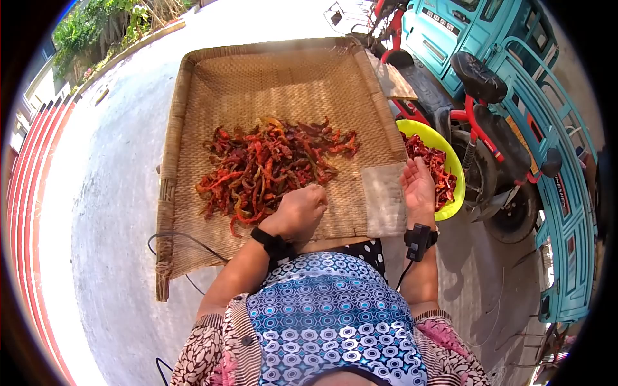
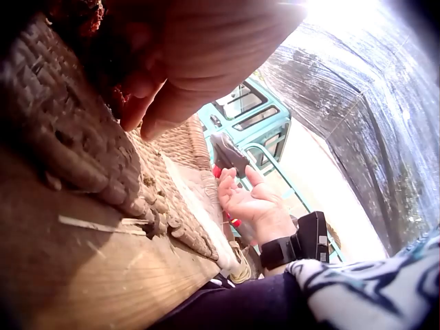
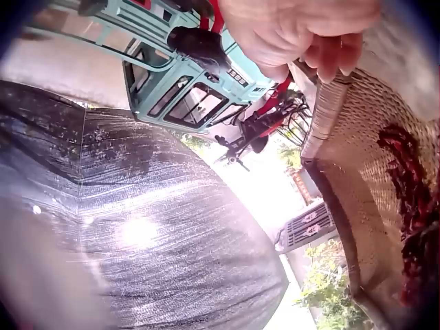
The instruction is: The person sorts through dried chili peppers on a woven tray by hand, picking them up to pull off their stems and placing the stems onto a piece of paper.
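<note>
Dried red chili peppers [image 1: 264, 170] lie heaped on a large woven tray [image 1: 270, 83]. My left hand [image 1: 299, 212] is at the near right edge of the heap, fingers curled in. In the left wrist view, red bits of a chili pepper [image 2: 119, 96] show at the fingertips of that left hand [image 2: 206, 62]; the rest of it is hidden. A yellow-green bowl [image 1: 458, 190] with more red chilies [image 1: 441, 170] stands right of the tray. My right hand [image 1: 418, 186] is between tray and bowl, palm turned up, fingers loosely bent, holding nothing.
A pale cloth patch [image 1: 384, 199] covers the tray's near right corner. Beyond the bowl stand a red-framed bike [image 1: 476, 122] and a turquoise three-wheeled vehicle [image 1: 547, 141]. A black cable [image 1: 193, 238] crosses the tray's left rim. Red-edged steps [image 1: 32, 193] lie far left.
</note>
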### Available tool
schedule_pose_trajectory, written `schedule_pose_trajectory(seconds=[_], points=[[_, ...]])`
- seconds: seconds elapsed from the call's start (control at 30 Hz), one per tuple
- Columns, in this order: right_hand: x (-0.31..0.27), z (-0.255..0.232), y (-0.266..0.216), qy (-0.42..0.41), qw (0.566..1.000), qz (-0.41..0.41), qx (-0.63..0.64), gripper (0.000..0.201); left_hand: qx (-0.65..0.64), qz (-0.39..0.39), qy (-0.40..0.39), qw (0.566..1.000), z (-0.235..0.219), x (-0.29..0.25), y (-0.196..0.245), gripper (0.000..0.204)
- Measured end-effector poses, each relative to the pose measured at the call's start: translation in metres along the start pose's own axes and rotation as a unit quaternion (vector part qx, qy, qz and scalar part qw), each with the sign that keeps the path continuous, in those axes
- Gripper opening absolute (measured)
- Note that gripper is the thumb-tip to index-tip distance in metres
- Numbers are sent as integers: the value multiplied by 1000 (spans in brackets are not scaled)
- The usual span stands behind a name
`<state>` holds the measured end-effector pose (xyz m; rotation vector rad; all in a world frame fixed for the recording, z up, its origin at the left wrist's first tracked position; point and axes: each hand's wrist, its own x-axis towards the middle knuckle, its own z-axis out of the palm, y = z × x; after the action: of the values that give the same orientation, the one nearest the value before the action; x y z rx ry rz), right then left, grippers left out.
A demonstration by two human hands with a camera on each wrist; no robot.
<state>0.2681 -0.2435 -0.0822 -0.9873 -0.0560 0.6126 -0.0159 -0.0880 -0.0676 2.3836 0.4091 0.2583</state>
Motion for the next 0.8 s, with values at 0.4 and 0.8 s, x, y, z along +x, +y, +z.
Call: schedule_pose_trajectory(seconds=[0.4,0.8], points=[[-55,96,92,-248,648,-319,-645,16,-126,-66,70,987,3,5,-14,56],[-66,70,63,-449,780,-40,-434,14,-71,-19,40,997,5,7,-15,27]])
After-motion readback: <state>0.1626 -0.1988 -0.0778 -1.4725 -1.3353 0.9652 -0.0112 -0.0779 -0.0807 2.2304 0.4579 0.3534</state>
